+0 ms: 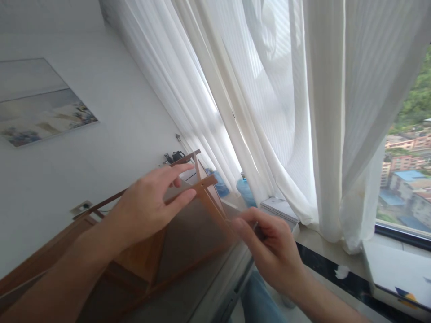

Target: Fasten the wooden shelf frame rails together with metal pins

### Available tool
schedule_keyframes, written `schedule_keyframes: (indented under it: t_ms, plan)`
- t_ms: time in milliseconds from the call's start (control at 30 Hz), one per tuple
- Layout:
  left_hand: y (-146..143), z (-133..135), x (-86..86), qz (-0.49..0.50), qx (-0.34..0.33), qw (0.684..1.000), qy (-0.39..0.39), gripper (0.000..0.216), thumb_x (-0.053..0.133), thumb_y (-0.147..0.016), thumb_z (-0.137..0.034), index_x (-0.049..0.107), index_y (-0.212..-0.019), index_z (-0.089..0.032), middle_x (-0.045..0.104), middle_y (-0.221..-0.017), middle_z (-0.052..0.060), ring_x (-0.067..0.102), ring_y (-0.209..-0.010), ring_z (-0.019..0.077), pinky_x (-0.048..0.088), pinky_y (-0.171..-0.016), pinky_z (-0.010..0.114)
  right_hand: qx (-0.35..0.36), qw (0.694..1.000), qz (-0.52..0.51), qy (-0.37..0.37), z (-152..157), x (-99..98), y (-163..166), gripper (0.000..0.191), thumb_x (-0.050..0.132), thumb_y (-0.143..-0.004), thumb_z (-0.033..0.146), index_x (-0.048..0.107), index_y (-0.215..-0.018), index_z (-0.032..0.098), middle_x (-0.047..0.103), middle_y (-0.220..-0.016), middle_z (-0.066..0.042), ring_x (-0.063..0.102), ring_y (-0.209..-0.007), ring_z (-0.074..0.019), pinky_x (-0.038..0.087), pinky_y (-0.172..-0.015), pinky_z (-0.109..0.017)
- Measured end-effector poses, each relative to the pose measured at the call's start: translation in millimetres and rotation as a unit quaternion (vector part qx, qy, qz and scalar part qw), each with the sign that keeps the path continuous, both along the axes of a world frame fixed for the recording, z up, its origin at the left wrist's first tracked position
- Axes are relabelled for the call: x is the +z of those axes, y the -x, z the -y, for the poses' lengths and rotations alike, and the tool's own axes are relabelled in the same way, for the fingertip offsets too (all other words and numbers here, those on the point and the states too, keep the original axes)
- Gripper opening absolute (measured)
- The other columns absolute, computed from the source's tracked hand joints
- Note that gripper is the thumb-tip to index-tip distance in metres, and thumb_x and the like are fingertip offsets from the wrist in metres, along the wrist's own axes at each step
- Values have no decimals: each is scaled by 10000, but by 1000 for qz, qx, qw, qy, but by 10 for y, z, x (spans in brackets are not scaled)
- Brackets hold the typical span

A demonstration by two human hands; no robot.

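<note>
The view is strongly tilted. My left hand [151, 206] reaches forward with its fingers stretched out and apart, hovering in front of a wooden frame [205, 188] and holding nothing. My right hand [272, 255] is lower and to the right, its fingers curled together in a pinch near the frame's lower end. What it holds, if anything, is too small to make out. White sheer curtains [269, 112] hang just beyond both hands.
A wooden cabinet [141, 260] stands under my left arm. Two blue water jugs [245, 190] sit by the curtain. A framed picture [40, 107] hangs on the white wall. A dark-fronted window sill [336, 255] runs right, with buildings outside the window [407, 188].
</note>
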State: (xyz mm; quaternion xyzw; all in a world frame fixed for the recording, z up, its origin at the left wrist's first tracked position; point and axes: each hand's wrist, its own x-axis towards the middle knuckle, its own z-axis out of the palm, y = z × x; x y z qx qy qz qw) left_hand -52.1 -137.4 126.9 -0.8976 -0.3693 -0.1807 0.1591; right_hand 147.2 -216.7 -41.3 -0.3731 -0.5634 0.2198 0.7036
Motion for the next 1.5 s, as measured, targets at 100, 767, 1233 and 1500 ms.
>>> schedule_keyframes:
  t_ms: [100, 767, 1233, 1500]
  plan:
    - [-108, -237, 21, -46, -18, 988, 145, 492, 588, -945, -483, 574, -1417, -347, 713, -1185, 19, 681, -928, 217, 528, -794, 290, 12, 999, 36, -10, -158, 107, -26, 311, 550, -1008, 405, 651, -800, 198, 573, -639, 35, 502, -573, -105, 394, -558, -229]
    - [-186, -328, 166, 71, -40, 948, 309, 408, 635, -955, -399, 676, -1329, -240, 760, -1032, 63, 688, -1093, 275, 611, -846, 362, -69, 994, 70, -57, -609, 633, -148, 110, 805, -839, 371, 806, -793, 271, 367, -484, 90, 302, -467, -64, 251, -463, -237]
    - [-155, -552, 456, 75, -74, 940, 323, 367, 673, -921, -327, 691, -1254, -173, 761, -1012, 81, 711, -880, 215, 576, -812, 371, -73, 988, 120, -70, -777, 908, -117, 144, 783, -848, 385, 811, -793, 255, 368, -498, 78, 310, -479, -76, 243, -461, -246]
    - [-155, -530, 434, 79, -95, 935, 333, 337, 654, -929, -332, 710, -1232, -194, 753, -1041, 82, 694, -893, 205, 561, -741, 320, -109, 974, 176, -93, -836, 1062, -16, 98, 754, -844, 228, 820, -781, 265, 474, -488, 78, 354, -475, -61, 306, -543, -248]
